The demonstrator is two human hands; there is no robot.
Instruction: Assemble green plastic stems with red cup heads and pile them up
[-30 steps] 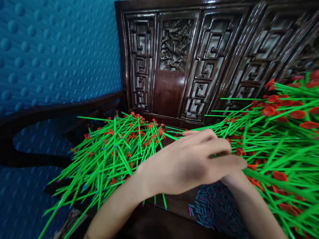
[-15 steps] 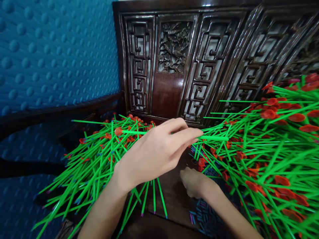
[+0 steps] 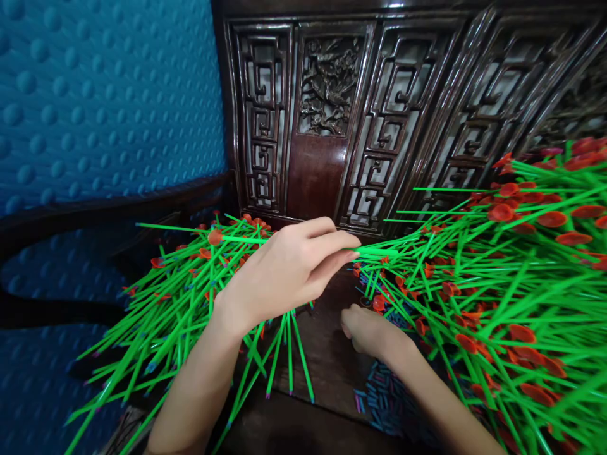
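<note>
My left hand [image 3: 289,272] is closed, its thumb and fingers pinching a green balloon stick [image 3: 379,251] above the wooden seat. An orange-red cup [image 3: 215,237] sits on the stick's left end, and its other end points right, towards the big heap. Lower and to the right, my right hand [image 3: 372,332] is curled closed just over the seat; anything in its fingers is hidden. Beside and below it lie many small blue and purple tube pieces [image 3: 389,398]. Left of my left hand spreads a pile of green sticks with red cups [image 3: 175,303].
A larger heap of green sticks with red cups [image 3: 521,278] fills the right side. Behind stands a carved dark wooden backrest [image 3: 317,177], with a wooden armrest [image 3: 109,208] at left. Past that hangs a blue dimpled surface [image 3: 109,101]. Bare dark wood [image 3: 322,360] shows between the piles.
My left hand has shifted a little left with the balloon stick still pinched. My right hand stays low, almost in place and still curled. The view has moved slightly.
</note>
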